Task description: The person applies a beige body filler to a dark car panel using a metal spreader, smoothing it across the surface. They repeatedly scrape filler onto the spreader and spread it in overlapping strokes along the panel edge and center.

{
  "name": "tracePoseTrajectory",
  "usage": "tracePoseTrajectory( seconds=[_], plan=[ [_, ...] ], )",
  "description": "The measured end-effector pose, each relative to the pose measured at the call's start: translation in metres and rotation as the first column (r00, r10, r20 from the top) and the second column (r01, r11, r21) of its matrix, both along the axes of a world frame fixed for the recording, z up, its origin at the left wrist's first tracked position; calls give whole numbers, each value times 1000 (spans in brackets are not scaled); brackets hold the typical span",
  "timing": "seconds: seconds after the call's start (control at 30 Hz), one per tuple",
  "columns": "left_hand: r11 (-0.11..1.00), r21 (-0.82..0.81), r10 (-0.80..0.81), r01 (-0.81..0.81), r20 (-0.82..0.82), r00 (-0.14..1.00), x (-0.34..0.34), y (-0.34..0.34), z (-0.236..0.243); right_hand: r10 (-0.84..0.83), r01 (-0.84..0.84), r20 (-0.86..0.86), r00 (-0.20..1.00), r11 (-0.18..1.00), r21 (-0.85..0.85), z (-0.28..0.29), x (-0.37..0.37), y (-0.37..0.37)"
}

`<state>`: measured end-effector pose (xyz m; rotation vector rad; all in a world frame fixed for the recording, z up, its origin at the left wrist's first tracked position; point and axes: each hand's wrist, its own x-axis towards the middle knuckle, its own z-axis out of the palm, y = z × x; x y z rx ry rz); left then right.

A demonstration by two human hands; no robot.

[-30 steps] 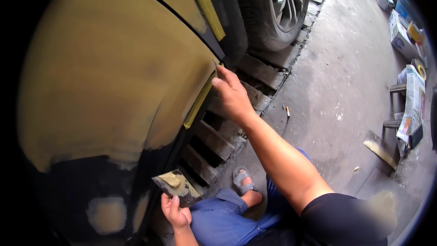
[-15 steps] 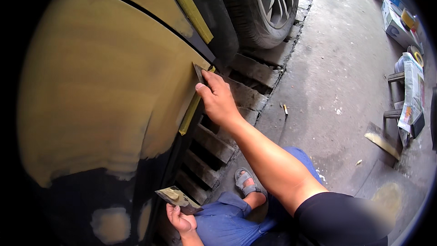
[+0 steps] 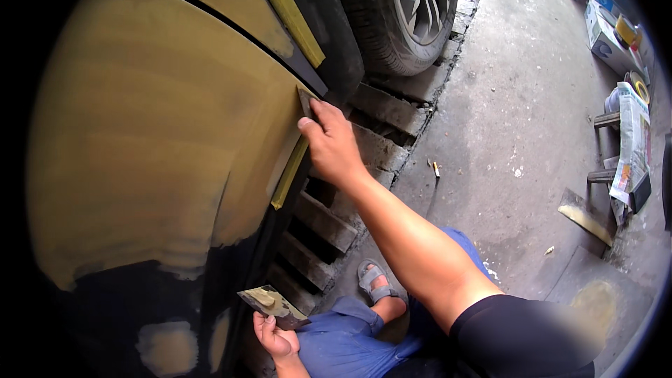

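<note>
My right hand [image 3: 332,141] is closed on a thin dark putty spreader [image 3: 306,100], whose blade rests against the edge of a car panel [image 3: 154,112] coated in yellowish-tan filler. Lower down, my left hand [image 3: 277,337] grips a flat putty knife [image 3: 283,313] between thumb and fingers. A lump of yellow putty [image 3: 264,298] sits on that blade. Yellow masking tape [image 3: 289,177] runs along the panel edge just below my right hand. The panel's lower part [image 3: 126,301] is black, with a tan filler patch [image 3: 168,347] on it.
A car wheel [image 3: 402,17] stands at the top over a slatted floor grating [image 3: 322,220]. To the right are a small stool [image 3: 605,147] with newspaper [image 3: 632,140], a white box [image 3: 609,38], tape rolls [image 3: 638,86] and a putty-smeared board [image 3: 586,216]. A cigarette butt [image 3: 436,169] lies on the concrete.
My right hand and the spreader have shifted slightly up and left along the panel edge. My left hand still holds the putty knife in nearly the same place.
</note>
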<state>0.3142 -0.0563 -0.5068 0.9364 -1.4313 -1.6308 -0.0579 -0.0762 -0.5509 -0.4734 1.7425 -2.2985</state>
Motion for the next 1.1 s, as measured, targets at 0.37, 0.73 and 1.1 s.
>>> tracePoseTrajectory(
  seconds=[0.37, 0.73, 1.1],
  plan=[
    [999, 12, 47, -47, 6, 999, -9, 4, 3, -10, 9, 30, 1000, 1000, 15, -2, 8, -5],
    [999, 5, 44, -44, -2, 999, -14, 7, 4, 55, -55, 0, 998, 998, -15, -11, 12, 0],
    [1000, -28, -5, 5, 2, 1000, -6, 5, 2, 70, -66, 60, 996, 995, -76, -4, 11, -1]
  ],
)
